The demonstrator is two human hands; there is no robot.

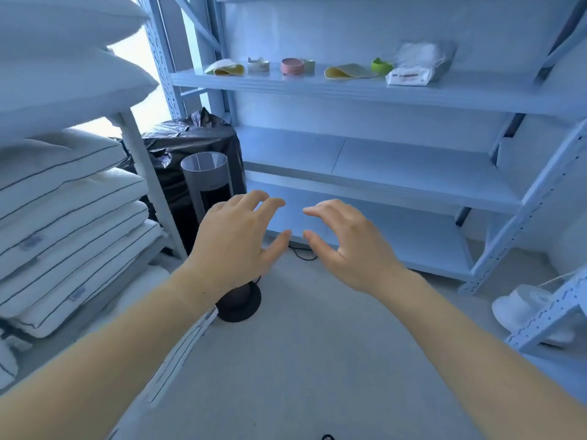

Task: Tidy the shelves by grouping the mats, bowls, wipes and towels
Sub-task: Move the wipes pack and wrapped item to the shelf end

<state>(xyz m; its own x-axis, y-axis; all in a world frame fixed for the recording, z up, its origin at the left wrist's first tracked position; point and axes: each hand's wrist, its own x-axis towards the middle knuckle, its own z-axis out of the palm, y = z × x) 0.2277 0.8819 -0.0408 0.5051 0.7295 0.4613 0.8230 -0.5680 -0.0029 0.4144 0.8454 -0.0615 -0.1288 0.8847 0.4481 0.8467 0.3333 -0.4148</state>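
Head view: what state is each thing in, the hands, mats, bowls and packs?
Left hand, open, fingers loosely curled, holding nothing.
Right hand, open, holding nothing.
Left mat, folded over on the shelf.
Right mat, folded over.
Pink bowl, upright between the mats.
Green bowl, upright beside the right mat.
Wipes pack, lying flat.
Towel bag, lying against the wipes pack.
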